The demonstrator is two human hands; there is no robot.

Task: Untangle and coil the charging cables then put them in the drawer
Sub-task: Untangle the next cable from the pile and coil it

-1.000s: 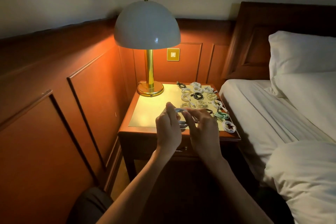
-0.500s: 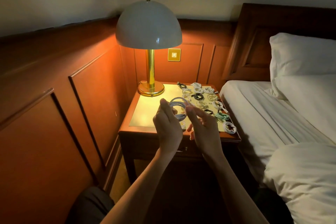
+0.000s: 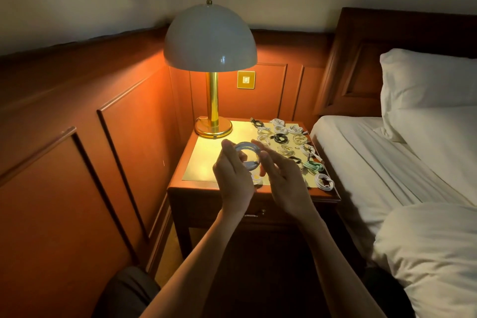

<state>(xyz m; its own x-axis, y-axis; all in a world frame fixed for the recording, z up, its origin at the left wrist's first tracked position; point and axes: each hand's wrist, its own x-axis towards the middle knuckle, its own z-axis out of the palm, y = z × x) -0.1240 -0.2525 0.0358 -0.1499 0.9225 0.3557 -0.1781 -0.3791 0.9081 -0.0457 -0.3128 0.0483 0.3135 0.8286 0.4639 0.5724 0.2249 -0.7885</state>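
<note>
a pale cable coil (image 3: 246, 156) is held up over the near part of the nightstand (image 3: 206, 165), the left hand (image 3: 233, 179) gripping its left side and the right hand (image 3: 286, 184) pinching its right rim. over a dozen coiled cables (image 3: 281, 138) lie in rows on the right half of the top, so coiling looks nearly done. the drawer (image 3: 281, 217) below is closed and nothing seems stowed yet.

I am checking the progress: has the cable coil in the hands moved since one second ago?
Yes. The cable coil now sits a little higher in view and nearer the lamp base than before.
</note>
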